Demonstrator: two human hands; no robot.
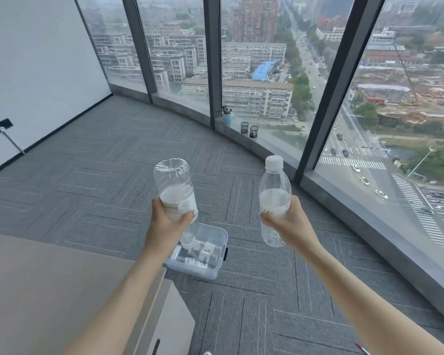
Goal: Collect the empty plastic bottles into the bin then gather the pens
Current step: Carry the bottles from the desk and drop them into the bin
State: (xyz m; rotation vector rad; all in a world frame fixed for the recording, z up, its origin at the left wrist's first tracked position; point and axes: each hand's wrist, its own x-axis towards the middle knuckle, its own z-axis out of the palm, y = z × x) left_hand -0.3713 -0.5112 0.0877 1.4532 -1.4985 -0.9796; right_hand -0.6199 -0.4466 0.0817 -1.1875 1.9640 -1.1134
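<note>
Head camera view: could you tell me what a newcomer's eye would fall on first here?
Two clear plastic bottles held up mid-frame: the left hand grips an upside-down bottle, the right hand an upright capped bottle. Below them, a clear bin holding bottles sits on the grey carpet, and curved windows overlook a city.

Beyond the hands we see two dark mesh cups (249,129) standing side by side on the window ledge (272,149), and a small potted plant (226,114) on the same ledge just to their left. Grey carpet (108,160) with a herringbone pattern spreads under and ahead of the hands. A white wall (36,60) rises far to the left of them, with a black socket plate (2,125) low on it. Below the left arm we see a beige tabletop (49,290).
</note>
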